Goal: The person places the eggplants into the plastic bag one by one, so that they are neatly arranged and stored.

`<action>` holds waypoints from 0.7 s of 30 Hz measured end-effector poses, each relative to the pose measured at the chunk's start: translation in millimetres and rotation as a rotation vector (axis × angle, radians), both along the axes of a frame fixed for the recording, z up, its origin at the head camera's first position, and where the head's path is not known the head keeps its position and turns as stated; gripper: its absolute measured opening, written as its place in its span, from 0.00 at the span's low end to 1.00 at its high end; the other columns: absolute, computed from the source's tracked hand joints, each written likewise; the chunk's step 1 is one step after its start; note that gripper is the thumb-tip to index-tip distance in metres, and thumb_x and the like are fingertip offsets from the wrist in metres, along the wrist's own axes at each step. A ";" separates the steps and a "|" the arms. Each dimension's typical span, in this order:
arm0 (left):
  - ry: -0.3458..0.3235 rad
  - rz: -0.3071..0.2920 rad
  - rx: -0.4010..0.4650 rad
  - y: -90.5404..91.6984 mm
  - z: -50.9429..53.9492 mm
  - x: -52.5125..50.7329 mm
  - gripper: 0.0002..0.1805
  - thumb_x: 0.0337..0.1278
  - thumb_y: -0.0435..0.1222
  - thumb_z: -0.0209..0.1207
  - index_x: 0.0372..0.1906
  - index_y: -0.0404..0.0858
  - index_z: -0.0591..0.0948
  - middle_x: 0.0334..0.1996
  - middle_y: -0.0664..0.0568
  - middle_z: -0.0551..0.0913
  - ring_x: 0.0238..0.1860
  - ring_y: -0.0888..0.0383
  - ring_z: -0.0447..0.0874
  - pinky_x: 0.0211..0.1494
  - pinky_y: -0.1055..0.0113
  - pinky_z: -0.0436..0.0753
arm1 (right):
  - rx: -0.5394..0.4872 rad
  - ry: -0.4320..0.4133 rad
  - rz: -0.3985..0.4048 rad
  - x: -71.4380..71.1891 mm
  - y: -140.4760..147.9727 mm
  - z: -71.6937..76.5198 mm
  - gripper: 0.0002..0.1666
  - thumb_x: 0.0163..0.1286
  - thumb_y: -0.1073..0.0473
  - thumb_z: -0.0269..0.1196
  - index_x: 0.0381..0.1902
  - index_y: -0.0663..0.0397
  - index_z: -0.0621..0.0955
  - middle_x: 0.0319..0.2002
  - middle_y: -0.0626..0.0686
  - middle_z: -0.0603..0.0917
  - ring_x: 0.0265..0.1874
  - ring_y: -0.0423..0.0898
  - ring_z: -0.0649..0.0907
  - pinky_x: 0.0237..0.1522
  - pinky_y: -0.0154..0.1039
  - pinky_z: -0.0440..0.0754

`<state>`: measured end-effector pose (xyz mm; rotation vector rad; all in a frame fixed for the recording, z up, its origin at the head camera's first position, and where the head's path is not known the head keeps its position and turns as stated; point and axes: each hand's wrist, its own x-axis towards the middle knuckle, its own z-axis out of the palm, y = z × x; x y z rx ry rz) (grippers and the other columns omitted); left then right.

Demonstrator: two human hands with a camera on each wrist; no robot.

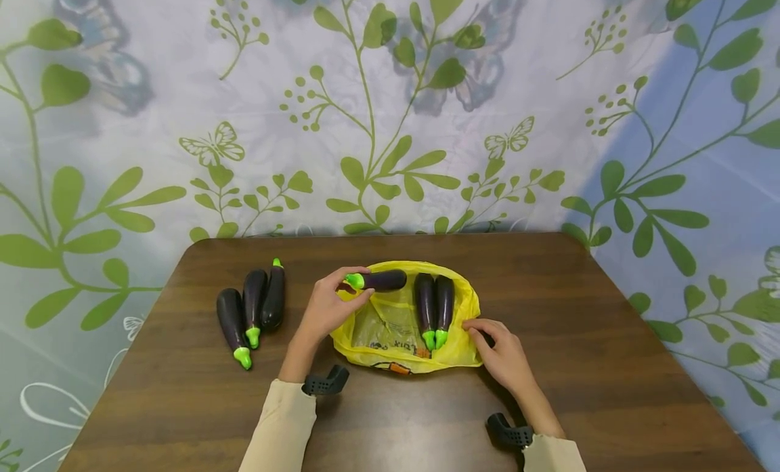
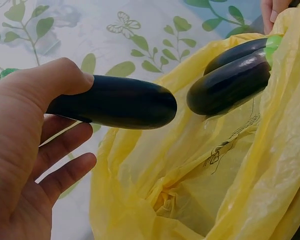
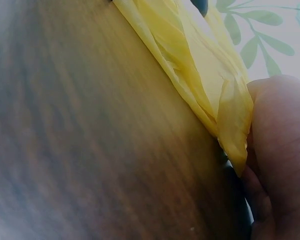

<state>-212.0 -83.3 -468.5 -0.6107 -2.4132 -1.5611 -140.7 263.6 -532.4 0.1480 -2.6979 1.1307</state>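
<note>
My left hand [image 1: 329, 308] pinches an eggplant [image 1: 385, 280] near its green stem, holding it sideways over the back left part of the open yellow bag [image 1: 390, 357]. In the left wrist view the held eggplant [image 2: 132, 102] points toward two others [image 2: 230, 82] inside the bag. Those two eggplants [image 1: 426, 306] lie side by side in the bag's right half, stems toward me. At the bag's right edge, my right hand [image 1: 502, 355] pinches the yellow plastic [image 3: 235, 120] between thumb and fingers.
Three more eggplants [image 1: 231, 319] lie close together on the brown table [image 1: 426, 418], left of the bag. Behind the table's far edge hangs a patterned cloth [image 1: 378, 120] with green leaves and butterflies. A dark object shows partly behind my right fingers.
</note>
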 end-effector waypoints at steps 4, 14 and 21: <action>0.015 -0.036 -0.028 4.0 -1.8 -1.1 0.19 0.62 0.38 0.71 0.57 0.43 0.86 0.57 0.47 0.86 0.51 0.47 0.84 0.53 0.43 0.84 | 0.001 0.000 -0.005 1.2 0.5 -1.2 0.13 0.77 0.57 0.62 0.53 0.50 0.88 0.55 0.55 0.87 0.61 0.58 0.81 0.63 0.62 0.78; 0.042 -0.102 -0.097 9.5 -7.0 -4.2 0.22 0.64 0.37 0.69 0.61 0.37 0.84 0.60 0.45 0.84 0.51 0.47 0.84 0.52 0.43 0.84 | -0.002 0.027 0.003 -0.9 -0.2 -0.9 0.12 0.78 0.58 0.62 0.52 0.50 0.88 0.54 0.54 0.87 0.60 0.58 0.81 0.62 0.62 0.78; 0.033 -0.133 -0.176 10.8 -8.0 -3.1 0.23 0.66 0.39 0.68 0.64 0.39 0.83 0.63 0.46 0.82 0.53 0.49 0.84 0.52 0.47 0.85 | -0.009 0.017 0.000 -0.6 0.2 -0.4 0.12 0.77 0.58 0.62 0.52 0.49 0.89 0.55 0.54 0.87 0.61 0.58 0.81 0.63 0.62 0.77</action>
